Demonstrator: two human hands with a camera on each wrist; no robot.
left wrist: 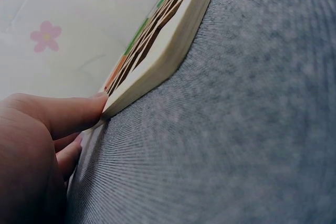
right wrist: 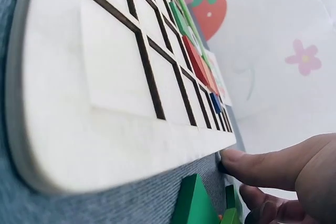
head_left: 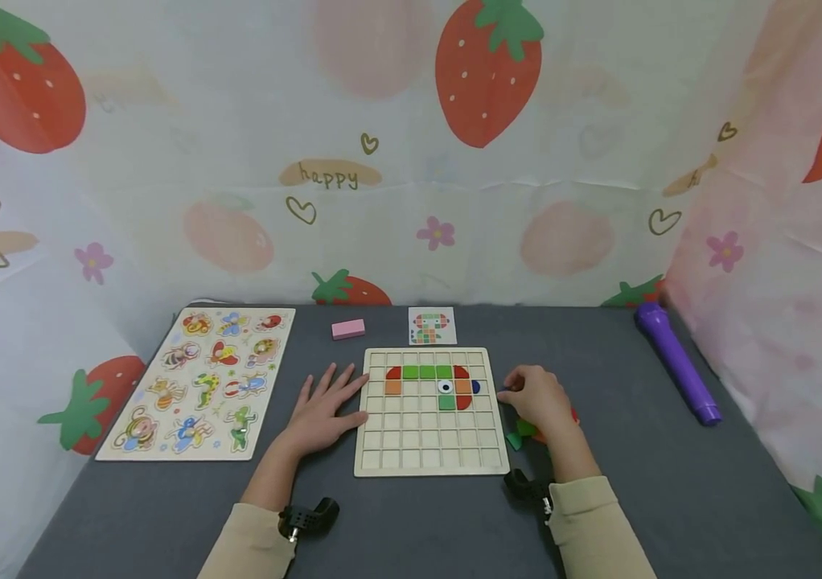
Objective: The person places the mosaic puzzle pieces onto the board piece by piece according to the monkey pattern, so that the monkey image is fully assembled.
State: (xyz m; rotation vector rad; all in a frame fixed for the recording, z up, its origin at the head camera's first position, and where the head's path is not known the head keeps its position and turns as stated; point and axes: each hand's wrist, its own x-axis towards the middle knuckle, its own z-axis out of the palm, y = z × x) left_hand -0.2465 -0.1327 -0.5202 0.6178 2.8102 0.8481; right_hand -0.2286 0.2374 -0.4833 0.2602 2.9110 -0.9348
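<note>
A wooden grid board [head_left: 430, 442] lies on the table, with red, green, orange and blue pieces and an eye piece [head_left: 445, 387] in its upper rows. My left hand [head_left: 320, 414] lies with spread fingers at the board's left side; in the left wrist view its thumb [left wrist: 79, 114] touches the board's edge. At the right edge is my right hand [head_left: 537, 396], its fingers bent and the thumb tip close against the board. Whether it pinches a small piece is hidden. Loose pieces, among them a green one [right wrist: 193, 203], lie under and beside this hand.
Above the board sits a small pattern card [head_left: 432, 326], with a pink block [head_left: 348, 330] to its left. A cartoon insect puzzle board [head_left: 197, 386] lies at left. The purple cylinder [head_left: 677, 363] rests at right. Behind the table hangs a strawberry-print cloth [head_left: 491, 201].
</note>
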